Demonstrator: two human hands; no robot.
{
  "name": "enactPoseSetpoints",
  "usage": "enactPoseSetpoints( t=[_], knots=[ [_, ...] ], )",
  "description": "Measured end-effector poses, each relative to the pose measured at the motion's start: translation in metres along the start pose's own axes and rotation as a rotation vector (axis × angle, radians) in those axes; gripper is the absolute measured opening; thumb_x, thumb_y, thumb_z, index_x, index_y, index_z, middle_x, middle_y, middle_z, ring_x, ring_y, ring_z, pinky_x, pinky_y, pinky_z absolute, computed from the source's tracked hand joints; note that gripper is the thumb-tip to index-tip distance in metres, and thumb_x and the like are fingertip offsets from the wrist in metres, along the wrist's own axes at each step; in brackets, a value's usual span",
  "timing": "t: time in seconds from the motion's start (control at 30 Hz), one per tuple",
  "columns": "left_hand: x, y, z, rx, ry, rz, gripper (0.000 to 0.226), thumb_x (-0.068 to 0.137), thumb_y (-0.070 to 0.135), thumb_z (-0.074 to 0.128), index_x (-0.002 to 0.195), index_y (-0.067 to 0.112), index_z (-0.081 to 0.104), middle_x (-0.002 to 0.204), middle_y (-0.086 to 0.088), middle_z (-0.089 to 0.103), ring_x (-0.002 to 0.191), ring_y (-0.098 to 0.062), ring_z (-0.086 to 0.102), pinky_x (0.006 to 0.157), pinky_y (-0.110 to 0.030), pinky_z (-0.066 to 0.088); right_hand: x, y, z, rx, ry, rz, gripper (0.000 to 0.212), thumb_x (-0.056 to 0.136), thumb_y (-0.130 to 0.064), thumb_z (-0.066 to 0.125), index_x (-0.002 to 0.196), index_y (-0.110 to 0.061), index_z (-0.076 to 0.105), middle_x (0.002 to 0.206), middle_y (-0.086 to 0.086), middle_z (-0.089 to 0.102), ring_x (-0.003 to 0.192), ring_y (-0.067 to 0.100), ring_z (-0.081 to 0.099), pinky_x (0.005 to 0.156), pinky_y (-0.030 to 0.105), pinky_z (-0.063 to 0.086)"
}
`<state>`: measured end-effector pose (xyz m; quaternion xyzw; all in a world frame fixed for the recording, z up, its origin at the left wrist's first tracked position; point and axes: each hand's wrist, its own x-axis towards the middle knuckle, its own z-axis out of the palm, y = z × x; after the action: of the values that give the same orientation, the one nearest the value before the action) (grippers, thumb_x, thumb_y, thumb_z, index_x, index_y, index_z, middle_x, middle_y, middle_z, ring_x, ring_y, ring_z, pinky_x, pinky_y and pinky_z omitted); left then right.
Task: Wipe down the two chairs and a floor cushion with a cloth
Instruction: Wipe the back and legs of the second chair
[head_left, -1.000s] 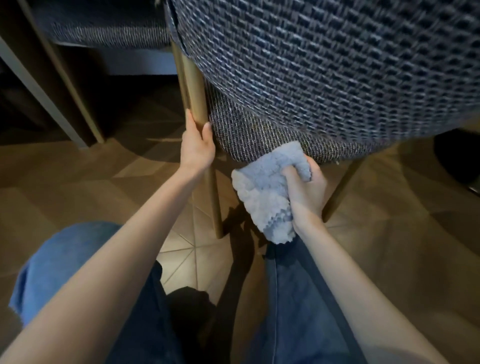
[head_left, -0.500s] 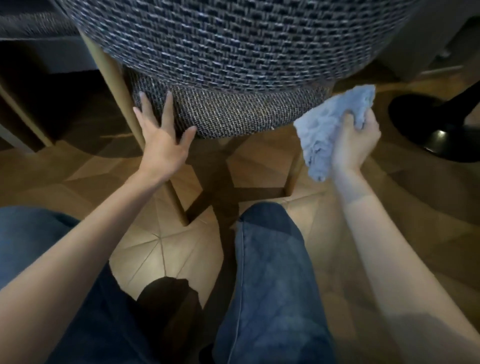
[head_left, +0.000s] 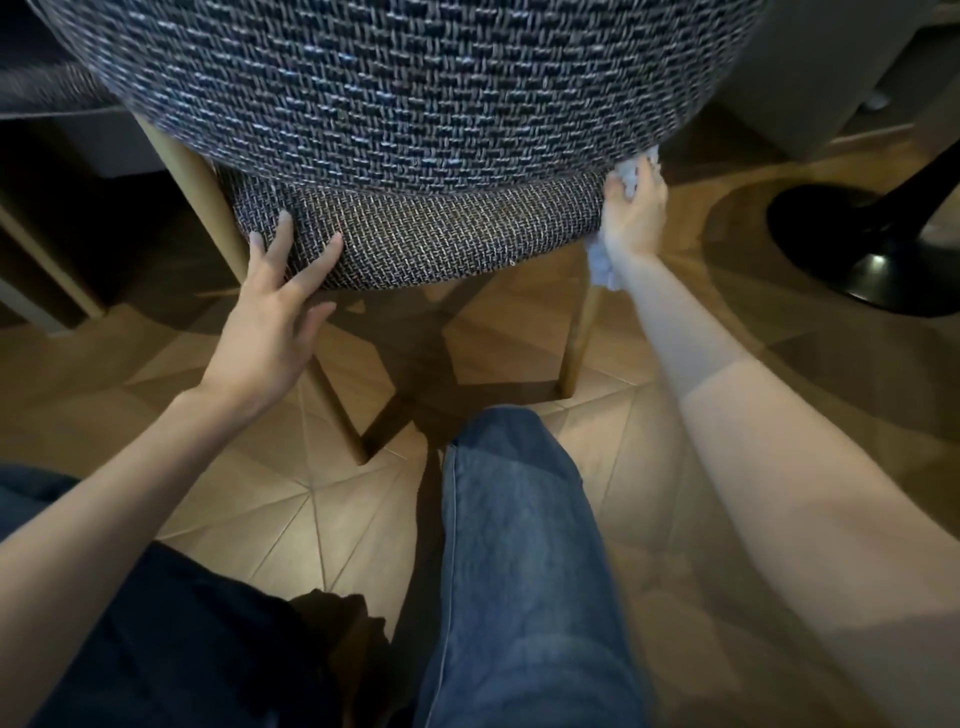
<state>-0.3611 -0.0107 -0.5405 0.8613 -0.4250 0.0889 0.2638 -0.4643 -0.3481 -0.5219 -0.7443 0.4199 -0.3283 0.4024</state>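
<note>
Chair (head_left: 405, 104) fills the top of the view: coarse blue-black weave on the big curved upper part, and a finer grey weave on the seat band (head_left: 426, 239) below it. It has light wooden legs.

Left hand (head_left: 270, 332): at the left end of the chair's seat band. It is open, with the fingers spread and mostly straight. Two fingertips (head_left: 284, 221) touch the fabric and it holds nothing. The chair's left leg (head_left: 332, 400) runs down behind the palm.

Right hand (head_left: 636, 213): at the right end of the chair's seat band, just under the edge of the upper part. Its fingers are curled round the cloth (head_left: 602, 267) and it is pressed up to the fabric. It is motion-blurred, so I cannot tell exactly where the contact is.

The cloth is pale blue-grey and bunched. A tuft sticks out above the fingers beside the chair's right edge, and the rest hangs below the wrist in front of the chair's right leg (head_left: 576, 338).

Below the chair is a wood-pattern floor (head_left: 311, 519), and the person's jeans knee (head_left: 519, 519) sits close in front of the chair legs. Right of the chair, well apart, is a black round pedestal base (head_left: 872, 249). Up left of the chair is a blurred strip of similar woven fabric (head_left: 47, 88), and I cannot tell what it belongs to.
</note>
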Motion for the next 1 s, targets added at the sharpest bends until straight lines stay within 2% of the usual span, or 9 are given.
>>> enactPoseSetpoints(
  t=[0.13,0.2,0.37,0.5,0.57,0.7,0.83,0.93,1.0],
  knots=[
    [0.000,-0.003,0.001,0.010,-0.004,0.051,0.071,0.088,0.001,0.062,0.148,0.024,0.032,0.158,-0.021,0.006,0.142,-0.047,-0.001,0.111,-0.060,0.018,-0.005,0.001,0.005,0.008,0.085,-0.022,0.042,0.102,-0.022,0.041,0.143,-0.015,0.042,0.140,0.012,0.041,0.127,0.023,0.045,0.100,0.020,0.029],
    [0.000,-0.002,0.003,0.019,-0.004,0.068,0.072,0.087,0.001,0.063,0.149,0.022,0.032,0.157,-0.023,0.005,0.141,-0.049,-0.003,0.112,-0.058,0.011,-0.021,0.000,0.009,0.039,0.136,-0.072,0.038,0.100,-0.013,0.043,0.138,-0.012,0.049,0.140,0.013,0.040,0.124,0.024,0.048,0.101,0.020,0.029],
    [0.003,0.001,0.006,0.039,-0.013,0.079,0.069,0.091,0.005,0.059,0.150,0.020,0.027,0.157,-0.026,0.003,0.143,-0.048,-0.006,0.116,-0.058,0.000,-0.096,-0.002,0.030,0.050,0.155,-0.219,0.037,0.089,0.007,0.047,0.122,-0.002,0.062,0.142,0.022,0.038,0.125,0.036,0.045,0.105,0.033,0.031],
    [0.001,0.000,-0.001,0.049,-0.041,0.086,0.067,0.091,0.002,0.059,0.149,0.019,0.030,0.156,-0.026,0.002,0.141,-0.050,-0.007,0.115,-0.059,0.003,-0.145,-0.008,0.053,0.085,-0.045,-0.417,0.032,0.088,0.009,0.049,0.115,0.003,0.064,0.145,0.020,0.034,0.136,0.030,0.035,0.112,0.033,0.030],
    [0.000,-0.002,-0.005,0.048,-0.073,0.080,0.066,0.092,0.002,0.058,0.149,0.021,0.030,0.158,-0.022,0.001,0.141,-0.050,-0.006,0.114,-0.062,0.010,-0.140,-0.005,0.042,0.052,-0.048,-0.458,0.029,0.089,0.005,0.052,0.114,0.002,0.064,0.144,0.020,0.037,0.134,0.031,0.038,0.113,0.036,0.031],
    [-0.002,-0.001,-0.007,0.072,-0.081,0.078,0.068,0.091,0.004,0.059,0.150,0.024,0.029,0.159,-0.019,0.000,0.142,-0.049,-0.004,0.112,-0.062,0.016,-0.109,0.000,0.014,-0.031,0.127,-0.304,0.039,0.091,0.000,0.050,0.128,-0.009,0.059,0.148,0.018,0.032,0.127,0.033,0.041,0.107,0.030,0.028],
    [-0.002,-0.006,-0.007,0.097,-0.093,0.115,0.075,0.089,0.004,0.063,0.150,0.028,0.027,0.159,-0.018,0.000,0.142,-0.049,-0.001,0.108,-0.060,0.021,-0.114,-0.016,0.033,-0.080,0.070,-0.200,0.044,0.093,-0.002,0.045,0.137,-0.005,0.050,0.154,0.019,0.020,0.136,0.034,0.034,0.111,0.034,0.025],
    [-0.002,-0.014,-0.008,0.081,-0.126,0.136,0.078,0.088,0.002,0.063,0.150,0.030,0.025,0.159,-0.012,-0.005,0.142,-0.047,-0.004,0.109,-0.058,0.018,-0.155,-0.029,0.062,-0.024,0.043,-0.292,0.038,0.088,0.004,0.048,0.124,0.000,0.060,0.147,0.028,0.029,0.137,0.042,0.030,0.111,0.041,0.025],
    [-0.002,-0.015,-0.008,0.049,-0.143,0.116,0.077,0.088,-0.001,0.062,0.150,0.027,0.026,0.158,-0.007,-0.006,0.143,-0.045,-0.006,0.110,-0.056,0.016,-0.187,-0.042,0.084,0.013,-0.071,-0.394,0.035,0.087,0.005,0.052,0.119,0.000,0.063,0.144,0.027,0.034,0.135,0.042,0.030,0.113,0.046,0.026]
  ],
)
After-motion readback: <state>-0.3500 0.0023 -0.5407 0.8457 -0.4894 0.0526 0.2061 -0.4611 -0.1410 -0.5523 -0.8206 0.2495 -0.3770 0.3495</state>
